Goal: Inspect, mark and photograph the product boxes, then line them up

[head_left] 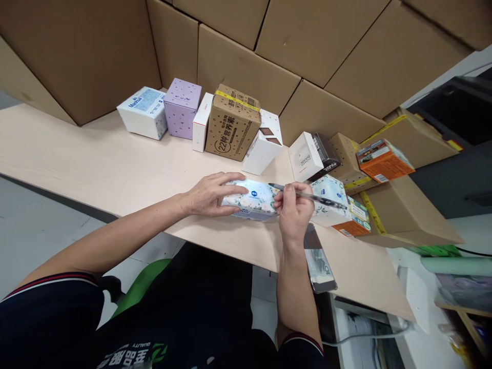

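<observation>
A tissue pack (pixel 255 197) with a pale blue floral wrapper lies near the front edge of the table. My left hand (pixel 211 195) is closed around its left end, fingers over the top and side. A dark pen (pixel 326 200) is in my right hand (pixel 295 209), gripped by thumb and fingers above the pack's right end. One end of the pen points left over the pack; the other extends right. Beyond my right hand stands a similar floral pack (pixel 328 192). Below it lies a phone (pixel 320 261) by the table edge.
Along the back stand a white-blue pack (pixel 144 113), a purple box (pixel 182 110), a brown printed carton (pixel 232 123) and white boxes (pixel 263 148). At right are a power bank box (pixel 305 159), orange boxes (pixel 386 163) and an open carton (pixel 407 212). Large cartons (pixel 246 66) wall the back.
</observation>
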### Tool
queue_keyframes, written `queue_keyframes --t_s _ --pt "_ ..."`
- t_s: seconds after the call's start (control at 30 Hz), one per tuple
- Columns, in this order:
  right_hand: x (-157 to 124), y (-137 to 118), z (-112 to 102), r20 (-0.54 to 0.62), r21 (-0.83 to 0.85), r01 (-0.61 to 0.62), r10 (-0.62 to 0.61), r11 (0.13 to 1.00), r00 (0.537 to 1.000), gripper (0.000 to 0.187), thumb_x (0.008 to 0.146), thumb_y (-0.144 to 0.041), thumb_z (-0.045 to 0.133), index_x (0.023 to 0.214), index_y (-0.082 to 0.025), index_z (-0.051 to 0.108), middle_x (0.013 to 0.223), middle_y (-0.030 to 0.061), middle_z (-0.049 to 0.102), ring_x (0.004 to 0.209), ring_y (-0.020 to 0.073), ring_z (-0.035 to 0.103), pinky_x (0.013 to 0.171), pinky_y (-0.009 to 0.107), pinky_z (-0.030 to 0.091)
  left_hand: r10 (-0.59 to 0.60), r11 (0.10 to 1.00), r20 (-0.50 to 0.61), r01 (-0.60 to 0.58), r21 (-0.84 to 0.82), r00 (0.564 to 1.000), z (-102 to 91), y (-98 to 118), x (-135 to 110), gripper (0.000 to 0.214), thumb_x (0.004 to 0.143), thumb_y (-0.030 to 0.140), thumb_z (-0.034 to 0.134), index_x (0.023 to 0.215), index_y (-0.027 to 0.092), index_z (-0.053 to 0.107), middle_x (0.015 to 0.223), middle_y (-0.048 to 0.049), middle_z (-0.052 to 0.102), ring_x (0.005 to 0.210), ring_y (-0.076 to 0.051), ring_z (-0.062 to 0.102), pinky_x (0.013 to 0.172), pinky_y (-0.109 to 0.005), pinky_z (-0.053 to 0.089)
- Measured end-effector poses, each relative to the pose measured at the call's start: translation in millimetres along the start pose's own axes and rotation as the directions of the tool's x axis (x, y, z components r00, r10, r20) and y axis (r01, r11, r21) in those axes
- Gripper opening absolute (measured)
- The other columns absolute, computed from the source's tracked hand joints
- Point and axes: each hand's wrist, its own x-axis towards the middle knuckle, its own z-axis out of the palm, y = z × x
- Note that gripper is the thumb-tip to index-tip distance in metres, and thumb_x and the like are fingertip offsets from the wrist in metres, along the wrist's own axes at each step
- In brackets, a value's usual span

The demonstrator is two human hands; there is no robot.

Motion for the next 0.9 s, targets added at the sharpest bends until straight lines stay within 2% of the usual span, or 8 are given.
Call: queue_keyframes --t_s 0.1,0.17,0.27,0.37,0.47,0.57,0.73,0.9 --pt "-2.6 2.8 -10.7 -0.132 0.037 0.053 -0.048 0.998 0.99 0.027 0.094 -0.049 0.065 0.097 -0.024 0.054 0.071 -0.0065 0.064 0.05 0.0083 0.056 0.044 0.019 0.04 0.008 1.0 -0.012 -0.008 -0.009 1.0 -0.2 -0.1 0.2 0.044 0.093 0.048 0.069 0.13 0.024 0.067 0.143 -0.0159 0.064 0.126 -0.029 0.068 0.101 -0.044 0.061" --pt "-6.3 8.8 -25.1 -0.158 -0.063 0.074 -0.083 0.995 0.984 0.023 0.095 -0.045 0.064 0.104 -0.023 0.061 0.082 -0.0024 0.068 0.057 0.01 0.06 0.051 0.023 0.047 0.007 1.0 -0.013 -0.007 -0.011 1.0 -0.3 0.1 0.2 0.044 0.093 0.047 0.069 0.13 0.024 0.067 0.143 -0.016 0.063 0.127 -0.029 0.068 0.102 -0.044 0.061" --pt "-14.7 21.0 -50.7 0.005 -0.365 0.146 -0.155 0.919 0.988 0.026 0.097 -0.036 0.061 0.117 -0.022 0.069 0.108 0.008 0.074 0.085 0.019 0.07 0.078 0.036 0.058 -0.006 1.0 -0.005 0.006 -0.019 1.0 0.0 0.2 -0.3 0.043 0.093 0.047 0.069 0.13 0.025 0.067 0.144 -0.0155 0.063 0.128 -0.03 0.067 0.103 -0.045 0.06" --pt "-23.4 30.9 -66.9 0.268 -0.647 0.271 -0.12 0.713 0.956 0.043 0.093 -0.018 0.054 0.134 -0.021 0.066 0.131 0.0144 0.07 0.118 0.0298 0.064 0.101 0.049 0.053 -0.011 1.0 -0.002 0.011 -0.022 1.0 1.1 -0.4 -1.2 0.043 0.093 0.047 0.069 0.13 0.025 0.067 0.145 -0.0154 0.062 0.129 -0.03 0.066 0.104 -0.045 0.06" --pt "-27.4 36.1 -66.6 0.417 -0.809 0.356 0.031 0.468 0.908 0.07 0.079 0.002 0.046 0.145 -0.018 0.06 0.137 0.0163 0.068 0.125 0.0336 0.058 0.105 0.052 0.049 -0.013 1.0 -0.004 0.013 -0.016 1.0 2.3 -1.3 -1.9 0.044 0.093 0.047 0.069 0.131 0.025 0.066 0.146 -0.0151 0.062 0.13 -0.029 0.066 0.105 -0.046 0.06" --pt "-26.9 37.4 -57.1 0.475 -0.853 0.414 0.148 0.317 0.867 0.065 0.082 0.003 0.043 0.141 -0.015 0.064 0.142 0.0176 0.066 0.128 0.0368 0.053 0.103 0.053 0.048 -0.007 1.0 -0.014 0.007 -0.013 1.0 2.8 -2.1 -2.0 0.044 0.093 0.046 0.069 0.132 0.025 0.065 0.145 -0.0154 0.062 0.13 -0.029 0.066 0.105 -0.046 0.06" --pt "-27.0 33.4 -46.2 0.479 -0.876 0.435 0.262 0.211 0.838 0.051 0.094 -0.003 0.039 0.134 -0.011 0.069 0.145 0.0216 0.063 0.133 0.0408 0.047 0.102 0.055 0.047 -0.004 1.0 -0.037 0.003 -0.027 0.999 2.9 -3.3 -2.5 0.045 0.093 0.044 0.07 0.132 0.024 0.066 0.145 -0.0163 0.061 0.13 -0.03 0.065 0.106 -0.048 0.059" --pt "-29.1 29.9 -44.1 0.486 -0.872 0.442 0.276 0.21 0.829 0.047 0.099 -0.007 0.038 0.131 -0.014 0.071 0.145 0.0209 0.063 0.131 0.0413 0.049 0.101 0.057 0.047 -0.046 0.998 -0.026 0.045 -0.031 0.999 2.2 -4.6 -3.3 0.043 0.095 0.045 0.068 0.132 0.025 0.066 0.145 -0.0154 0.059 0.132 -0.03 0.062 0.107 -0.049 0.058"
